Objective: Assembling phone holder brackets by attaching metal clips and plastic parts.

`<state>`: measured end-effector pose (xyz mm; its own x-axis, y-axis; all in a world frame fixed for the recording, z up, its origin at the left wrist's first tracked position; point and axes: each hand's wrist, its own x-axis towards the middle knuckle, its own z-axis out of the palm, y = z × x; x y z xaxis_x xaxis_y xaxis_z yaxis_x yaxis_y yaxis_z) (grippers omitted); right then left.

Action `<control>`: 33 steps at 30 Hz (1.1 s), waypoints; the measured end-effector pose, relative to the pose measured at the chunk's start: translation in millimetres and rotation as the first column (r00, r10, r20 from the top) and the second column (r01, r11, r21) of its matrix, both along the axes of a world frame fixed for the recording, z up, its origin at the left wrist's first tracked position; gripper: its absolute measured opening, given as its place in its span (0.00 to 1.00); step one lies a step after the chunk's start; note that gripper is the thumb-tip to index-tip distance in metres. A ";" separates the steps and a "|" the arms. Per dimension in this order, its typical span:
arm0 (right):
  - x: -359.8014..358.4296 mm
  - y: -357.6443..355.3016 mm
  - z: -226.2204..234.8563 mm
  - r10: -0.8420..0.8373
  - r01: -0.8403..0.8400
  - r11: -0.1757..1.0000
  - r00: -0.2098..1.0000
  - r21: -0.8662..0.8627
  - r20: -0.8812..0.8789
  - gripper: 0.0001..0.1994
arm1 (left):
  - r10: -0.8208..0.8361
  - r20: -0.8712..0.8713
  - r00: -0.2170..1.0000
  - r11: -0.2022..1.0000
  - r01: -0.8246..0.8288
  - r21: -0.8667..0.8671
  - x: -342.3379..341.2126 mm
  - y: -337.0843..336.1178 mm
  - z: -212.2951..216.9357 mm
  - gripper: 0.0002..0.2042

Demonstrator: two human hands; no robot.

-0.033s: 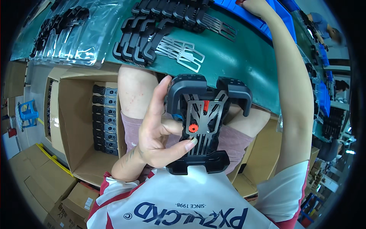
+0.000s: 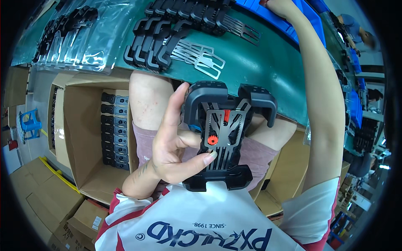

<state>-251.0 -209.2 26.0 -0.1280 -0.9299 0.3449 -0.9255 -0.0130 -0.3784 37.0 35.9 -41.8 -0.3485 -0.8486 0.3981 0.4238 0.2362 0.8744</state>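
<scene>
My left hand (image 2: pixel 173 154) grips a black phone holder (image 2: pixel 226 161) over my lap, its thumb pressed on the near edge and its index finger stretched up alongside. Two hooked clamp arms stick out at the holder's far end. Its open middle shows toothed metal plates, a small red gear (image 2: pixel 212 140) on the left and a red strip (image 2: pixel 226 115) above; the right gear spot shows dark. At the top edge, my right hand (image 2: pixel 281 7) is curled at a blue bin (image 2: pixel 307 21). A bit of red shows by its fingertips, which the picture edge partly cuts off.
Rows of black hooked clamp arms with metal racks (image 2: pixel 205 62) lie on the green table (image 2: pixel 268 71). Clear plastic bags (image 2: pixel 90 50) are at left. An open carton (image 2: pixel 90 138) holds stacked black parts; another carton (image 2: pixel 289 171) stands at right. A blue stool (image 2: pixel 31 124) is farther left.
</scene>
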 end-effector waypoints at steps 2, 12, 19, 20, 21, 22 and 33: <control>2.8 1.3 0.7 0.020 -0.018 0.999 0.998 -0.039 0.057 0.10 | 0.001 0.020 1.000 0.999 -0.002 0.033 -0.4 0.9 4.2 0.52; 20.5 10.5 12.0 0.111 -0.072 0.990 0.921 -0.117 0.374 0.10 | 0.048 -0.159 0.986 0.896 0.028 0.443 2.1 -2.8 27.1 0.49; 17.8 119.8 10.8 0.238 -0.114 0.971 0.576 -0.211 0.782 0.10 | 0.109 -0.225 0.968 0.896 0.002 0.444 -8.6 -9.2 21.5 0.49; 12.4 148.4 10.9 0.251 -0.169 0.968 0.576 -0.187 0.778 0.15 | 0.102 -0.223 0.970 0.909 0.000 0.416 -10.9 -8.9 20.2 0.49; 18.2 165.2 3.7 0.276 -0.196 0.960 0.513 -0.202 0.813 0.15 | 0.117 -0.213 0.970 0.920 -0.025 0.391 -9.8 -6.6 16.4 0.49; 22.0 181.0 -6.6 0.304 -0.243 0.945 0.417 -0.217 0.857 0.15 | 0.132 -0.203 0.970 0.930 -0.050 0.365 -8.8 -4.3 13.1 0.49; 72.4 257.9 -19.0 0.419 -0.408 0.882 0.447 -0.237 0.790 0.14 | 0.006 -0.115 0.993 0.922 0.039 0.386 -24.1 2.3 24.8 0.49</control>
